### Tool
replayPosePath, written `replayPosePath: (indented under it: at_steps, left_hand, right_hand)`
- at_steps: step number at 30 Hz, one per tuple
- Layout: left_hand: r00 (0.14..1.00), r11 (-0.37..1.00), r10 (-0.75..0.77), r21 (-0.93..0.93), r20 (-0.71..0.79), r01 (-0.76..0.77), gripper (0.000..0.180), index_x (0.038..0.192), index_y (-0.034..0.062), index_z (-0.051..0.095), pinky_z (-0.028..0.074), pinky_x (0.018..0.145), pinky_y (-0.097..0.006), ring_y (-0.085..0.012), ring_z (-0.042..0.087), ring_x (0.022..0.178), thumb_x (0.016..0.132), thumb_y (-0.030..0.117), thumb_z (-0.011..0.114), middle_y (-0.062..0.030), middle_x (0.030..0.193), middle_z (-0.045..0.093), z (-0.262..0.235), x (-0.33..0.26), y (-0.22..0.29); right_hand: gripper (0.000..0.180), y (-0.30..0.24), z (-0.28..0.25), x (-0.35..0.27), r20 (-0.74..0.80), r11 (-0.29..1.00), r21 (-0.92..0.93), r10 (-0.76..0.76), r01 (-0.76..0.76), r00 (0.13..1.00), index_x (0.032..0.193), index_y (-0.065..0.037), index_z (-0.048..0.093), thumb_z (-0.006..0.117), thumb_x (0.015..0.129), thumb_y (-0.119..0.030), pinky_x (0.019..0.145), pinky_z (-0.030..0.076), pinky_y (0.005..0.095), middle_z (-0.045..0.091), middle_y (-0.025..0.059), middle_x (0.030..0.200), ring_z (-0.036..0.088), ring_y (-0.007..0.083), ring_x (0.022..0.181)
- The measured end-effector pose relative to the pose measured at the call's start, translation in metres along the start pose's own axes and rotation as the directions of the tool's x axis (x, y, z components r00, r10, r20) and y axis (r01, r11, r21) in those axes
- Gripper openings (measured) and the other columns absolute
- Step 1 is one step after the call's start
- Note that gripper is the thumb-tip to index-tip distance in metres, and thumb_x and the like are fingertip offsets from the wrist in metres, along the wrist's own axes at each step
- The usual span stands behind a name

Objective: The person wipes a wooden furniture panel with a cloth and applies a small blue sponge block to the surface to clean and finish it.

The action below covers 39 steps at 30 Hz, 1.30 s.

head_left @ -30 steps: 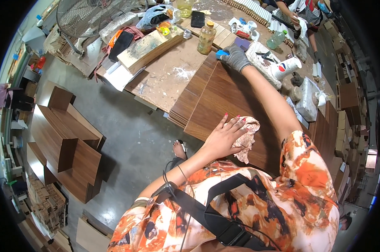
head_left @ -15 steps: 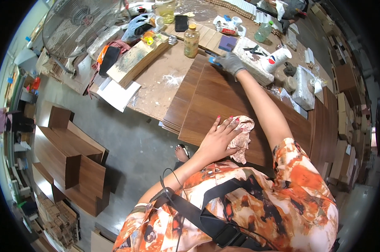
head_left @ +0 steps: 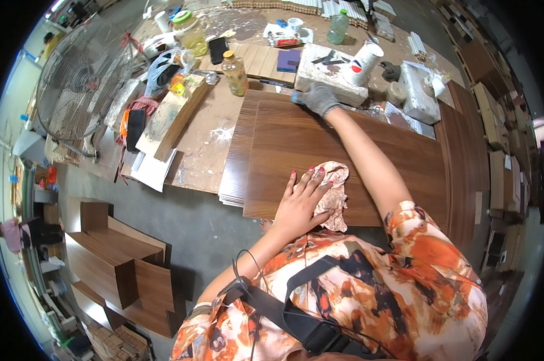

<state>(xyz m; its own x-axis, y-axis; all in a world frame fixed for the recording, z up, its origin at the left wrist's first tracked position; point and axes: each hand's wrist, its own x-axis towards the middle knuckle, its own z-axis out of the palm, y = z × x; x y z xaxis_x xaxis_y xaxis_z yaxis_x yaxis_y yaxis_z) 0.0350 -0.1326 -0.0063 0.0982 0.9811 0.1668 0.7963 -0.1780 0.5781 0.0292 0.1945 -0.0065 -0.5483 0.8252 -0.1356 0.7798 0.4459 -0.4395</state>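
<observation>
A dark brown wood-grain panel (head_left: 284, 138) lies on top of a stack of similar panels in front of me. My left hand (head_left: 299, 204) is bare and rests flat near the panel's front edge, fingers spread. Partly under it lies a crumpled pinkish patterned cloth (head_left: 335, 183). Out at the far edge, my right hand (head_left: 320, 99) wears a grey glove. Its fingers close around a small blue object (head_left: 296, 98), mostly hidden by the glove, held against the panel's edge.
Beyond the panel stand a paint-stained white block (head_left: 320, 75), a white cup (head_left: 365, 63), a bottle with an orange cap (head_left: 234, 73) and a pen (head_left: 276, 83). A fan (head_left: 82, 84) is at the left. Brown shelf-like furniture (head_left: 124, 265) stands on the floor.
The view has turned, so the panel now appears squarer to me. My gloved right hand with the blue object sits farther right along the far edge. My left hand stays on the cloth.
</observation>
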Motion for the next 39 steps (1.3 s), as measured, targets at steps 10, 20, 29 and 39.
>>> replayPosePath:
  at_steps: [10, 20, 29, 39]
  left_hand:
    - [0.998, 0.999, -0.024, 0.047, 0.049, 0.022, 0.07, 0.152, 0.0165, 0.051, 0.01, 0.128, -0.057, -0.0326, 0.026, 0.157, 0.092, 0.049, 0.068, -0.0096, 0.164, 0.039, 0.0, 0.001, -0.002]
    - [0.997, 0.998, 0.015, 0.054, 0.082, -0.019, 0.07, 0.15, 0.0163, 0.053, 0.012, 0.128, -0.056, -0.0316, 0.028, 0.156, 0.091, 0.049, 0.07, -0.0101, 0.163, 0.042, -0.003, 0.008, -0.001]
    - [0.992, 0.997, 0.006, 0.069, 0.129, -0.015, 0.07, 0.151, 0.0173, 0.053, 0.011, 0.129, -0.053, -0.0304, 0.028, 0.157, 0.09, 0.047, 0.072, -0.0094, 0.163, 0.043, -0.013, 0.013, -0.002]
    - [0.987, 0.995, -0.01, 0.101, 0.158, -0.006, 0.084, 0.148, 0.0175, 0.055, 0.011, 0.128, -0.058, -0.0341, 0.03, 0.155, 0.078, 0.057, 0.078, -0.0085, 0.163, 0.042, -0.013, 0.013, -0.003]
  right_hand:
    - [0.06, 0.072, -0.015, -0.038, -0.098, 0.998, -0.062, 0.013, -0.019, 0.995, 0.091, 0.006, 0.075, 0.07, 0.08, -0.053, 0.089, 0.056, 0.0487, 0.071, 0.0334, 0.097, 0.071, 0.0434, 0.096]
    - [0.055, 0.124, -0.006, -0.035, -0.38, 0.999, -0.052, -0.017, -0.003, 0.925, 0.081, 0.002, 0.075, 0.074, 0.08, -0.053, 0.081, 0.057, 0.0478, 0.071, 0.0283, 0.084, 0.072, 0.0413, 0.085]
    - [0.051, 0.221, -0.054, -0.091, -0.379, 0.988, -0.032, 0.125, -0.149, 0.917, 0.081, 0.004, 0.074, 0.078, 0.08, -0.046, 0.077, 0.055, 0.0482, 0.07, 0.0277, 0.081, 0.069, 0.0422, 0.079]
    - [0.052, 0.195, -0.065, -0.111, -0.434, 0.989, 0.006, 0.138, -0.15, 0.89, 0.083, -0.002, 0.071, 0.078, 0.081, -0.053, 0.08, 0.055, 0.0487, 0.07, 0.0271, 0.085, 0.07, 0.0415, 0.087]
